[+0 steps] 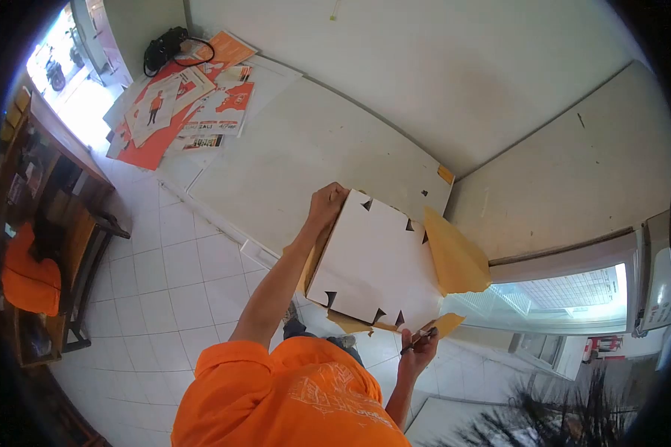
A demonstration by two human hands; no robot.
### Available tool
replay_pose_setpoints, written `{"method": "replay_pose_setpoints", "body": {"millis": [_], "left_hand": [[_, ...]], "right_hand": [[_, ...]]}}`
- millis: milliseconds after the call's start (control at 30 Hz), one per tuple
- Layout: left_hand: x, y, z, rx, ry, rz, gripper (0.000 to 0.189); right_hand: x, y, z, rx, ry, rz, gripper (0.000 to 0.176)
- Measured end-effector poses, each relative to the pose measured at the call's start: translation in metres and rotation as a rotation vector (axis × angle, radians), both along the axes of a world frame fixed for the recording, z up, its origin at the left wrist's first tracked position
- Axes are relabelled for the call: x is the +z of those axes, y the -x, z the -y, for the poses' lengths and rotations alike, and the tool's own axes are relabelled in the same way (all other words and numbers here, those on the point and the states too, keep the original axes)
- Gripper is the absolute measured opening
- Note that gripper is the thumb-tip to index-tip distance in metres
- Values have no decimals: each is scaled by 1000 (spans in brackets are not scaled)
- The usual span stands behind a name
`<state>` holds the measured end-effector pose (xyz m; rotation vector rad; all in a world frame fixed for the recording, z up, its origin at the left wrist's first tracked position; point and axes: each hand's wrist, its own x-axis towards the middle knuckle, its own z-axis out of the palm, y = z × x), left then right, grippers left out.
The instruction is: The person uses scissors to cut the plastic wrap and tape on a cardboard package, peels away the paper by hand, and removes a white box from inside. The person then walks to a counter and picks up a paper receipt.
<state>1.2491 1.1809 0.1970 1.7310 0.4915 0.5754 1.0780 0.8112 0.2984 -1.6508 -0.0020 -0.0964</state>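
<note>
shirt: orange shirt [298, 402] fills the bottom of the view, so that's the nearest thing, with a bit of jeans [313, 331] peeking out just past it

right hand: the right hand [417, 356] is low down and close to the body, fingers closed round a thin dark tool [419, 340]. Can't tell if it's a pen or a knife. It sits right by the near corner of the board

board: white board [373, 261] held up in the air between the two hands, tilted, with little triangle notches cut along its edges

paper: brown paper [458, 257] sticks out from behind the board on the right side, and some smaller scraps of it hang at the near edge

left hand: the left hand [328, 203] is out at arm's length, fingers curled over the far corner of the board and gripping it

floor: white tiled floor [171, 276] under everything

panels: big pale panels [306, 149] lie flat on the floor beyond the board

cloth: orange cloth [30, 279] draped on some wooden furniture off to the left

posters: orange and white posters [194, 104] spread out past the panels, far left

cable: black cable bundle [168, 48] right at the back, touching the posters
</note>
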Motion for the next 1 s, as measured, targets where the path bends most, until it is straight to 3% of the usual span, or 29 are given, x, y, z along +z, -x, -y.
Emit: {"method": "replay_pose_setpoints", "body": {"millis": [33,133,267,367,533,667,767,867,967,1000], "left_hand": [[-4,-3,-1,27,-141,-65,27],[-17,-13,-5,6,-215,-101,30],[-32,-21,-7,36,-225,-229,34],[-59,-31,-10,-26,-227,-247,39],[-33,-11,-2,6,-18,-211,41],[-36,-9,-4,-8,-115,-214,45],[-17,30,13,49,3,-298,61],[-30,48,17,32,-157,-654,85],[-15,69,20,-7,-154,-609,80],[-17,72,24,47,-158,-490,75]], "right_hand": [[3,-2,-4,-15,-23,-20,56],[-3,-9,-1,18,22,-21,57],[9,-15,-24,36,10,-45,54],[-18,-16,-14,-9,36,-87,48],[-21,-22,-21,49,-42,-47,47],[-1,-19,-31,37,-56,7,40],[5,-16,-26,24,-70,-82,39],[-8,-15,-25,-47,-125,-126,38],[-24,-18,-22,23,5,-62,41],[-27,-21,-23,41,13,-72,41]]}}
